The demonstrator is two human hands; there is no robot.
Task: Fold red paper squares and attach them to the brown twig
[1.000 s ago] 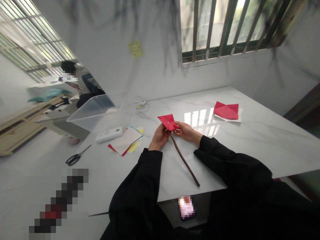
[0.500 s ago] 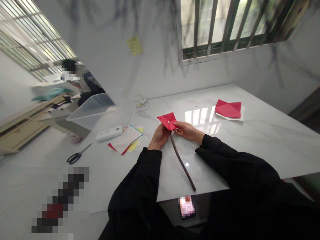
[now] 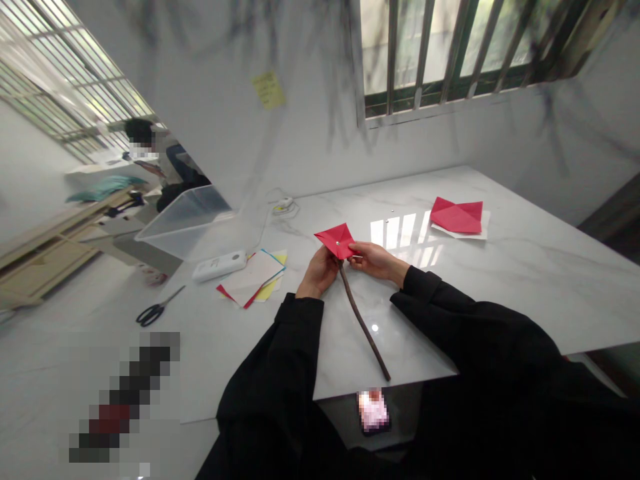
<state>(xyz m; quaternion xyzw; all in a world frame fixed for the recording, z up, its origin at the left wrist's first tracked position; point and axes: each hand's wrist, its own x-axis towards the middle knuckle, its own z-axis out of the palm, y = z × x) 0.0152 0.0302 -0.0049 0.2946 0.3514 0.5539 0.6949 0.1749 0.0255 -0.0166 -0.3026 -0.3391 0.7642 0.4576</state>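
Note:
A red paper pinwheel [image 3: 336, 240] with a small pale pin head at its centre is at the upper end of a thin brown stick [image 3: 361, 317]. The stick slants down toward the table's front edge. My left hand [image 3: 319, 272] is closed at the pinwheel's lower left, behind the paper, where its fingertips are hidden. From the other side my right hand [image 3: 374, 260] pinches the paper's right corner between thumb and fingers. How the stick joins the paper is hidden by the hands.
Red paper [image 3: 457, 217] lies on a white sheet at the right. Coloured papers [image 3: 255, 277], a white device [image 3: 220, 267], black-handled scissors [image 3: 153, 313] and a clear plastic box [image 3: 193, 217] are at the left. A phone [image 3: 373, 410] sits below the table [image 3: 530, 267]. Another person sits far left.
Both hands keep their hold on the pinwheel in nearly the same place. The whole view has shifted very slightly.

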